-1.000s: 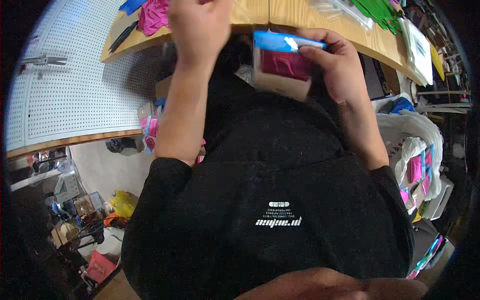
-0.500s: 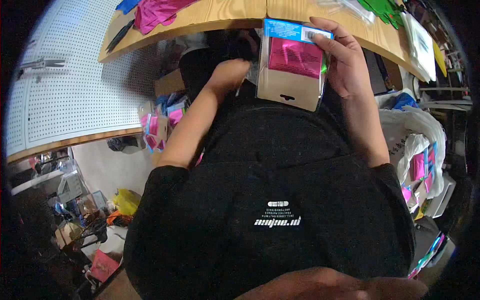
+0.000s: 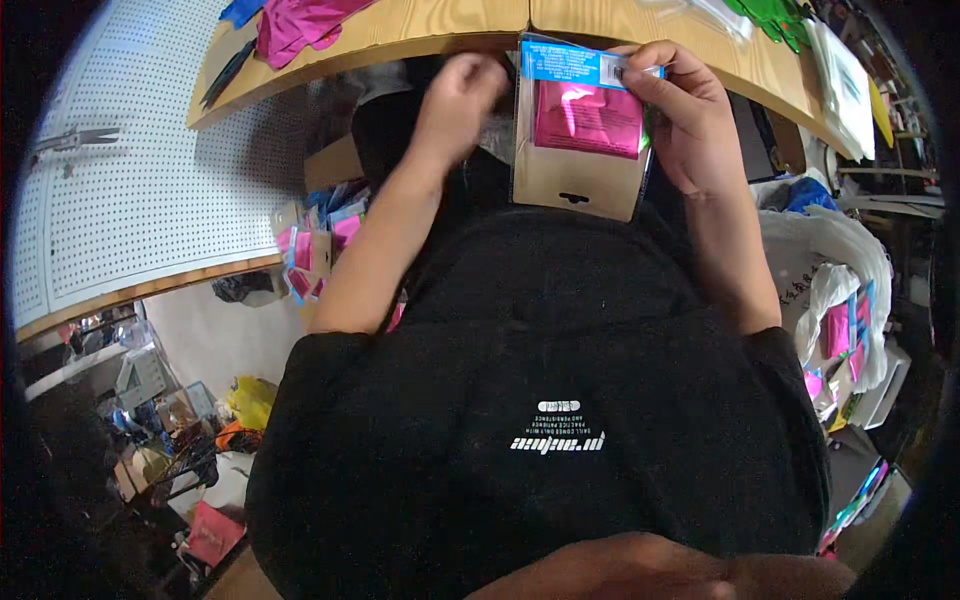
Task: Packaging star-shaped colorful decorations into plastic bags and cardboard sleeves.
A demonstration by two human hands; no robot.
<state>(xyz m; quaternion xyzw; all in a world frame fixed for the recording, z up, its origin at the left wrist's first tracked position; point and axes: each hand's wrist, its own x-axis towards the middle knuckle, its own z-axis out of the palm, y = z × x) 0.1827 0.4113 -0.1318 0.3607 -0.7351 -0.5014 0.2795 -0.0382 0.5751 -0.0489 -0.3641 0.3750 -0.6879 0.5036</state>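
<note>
At the upper centre, my right hand (image 3: 690, 105) pinches the top right corner of a flat clear package (image 3: 590, 180) between thumb and fingers. Behind its clear film are a blue printed header, a folded pink piece, and beige card with a hang hole at the lower end. A sliver of green shows at its right side. To the left, my left hand (image 3: 458, 100) is raised just under the table edge, apart from the package. Its fingers are curled and somewhat blurred; what they hold, if anything, cannot be made out.
Ahead curves a wooden table (image 3: 420, 30) bearing pink gloves (image 3: 300, 28), green gloves (image 3: 775, 20) and clear bags. A white pegboard (image 3: 150, 190) stands left. More pink packages (image 3: 303, 260) lie beside my left arm. Right, a white plastic bag (image 3: 870, 260) holds similar packages.
My left hand has moved up, toward the table edge. The package, still in my right hand, has shifted very slightly left.
</note>
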